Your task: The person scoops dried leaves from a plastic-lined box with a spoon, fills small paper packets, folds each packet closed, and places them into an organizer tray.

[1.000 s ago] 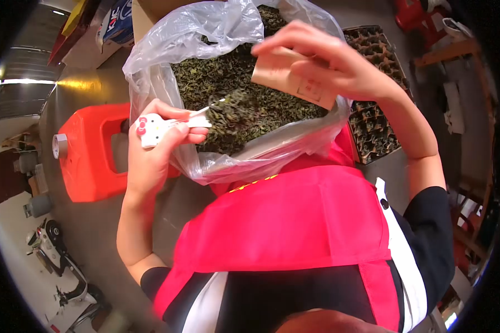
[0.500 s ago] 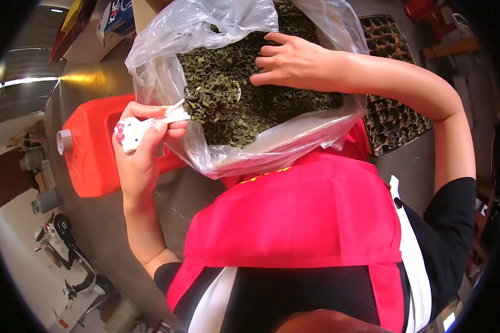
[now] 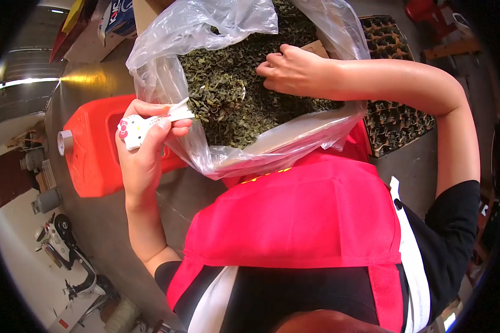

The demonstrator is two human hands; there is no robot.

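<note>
My left hand point(image 3: 144, 150) grips a white spoon point(image 3: 136, 132) by its cat-face handle with a pink bow. The spoon's head is heaped with dried, dark green leaves, probably tea, so only a bit of its white rim shows. Below and around it, more loose leaves point(image 3: 228, 133) fill a cardboard box lined with a clear plastic bag point(image 3: 161, 72). Over the right part of the leaves is my right hand point(image 3: 291, 71), its fingers curled in. Whatever those fingers may hold is hidden.
A red jerrycan point(image 3: 91, 150) stands left of the bag. To the right lies a brown tray point(image 3: 397, 125) with rows of small cells. A red apron point(image 3: 294, 222) covers my front. Farther off at lower left is a scooter point(image 3: 75, 255).
My right hand has drawn slightly down over the leaves, and its spread fingers have curled in. A piece of cardboard now shows behind it. The left hand and spoon have barely shifted.
</note>
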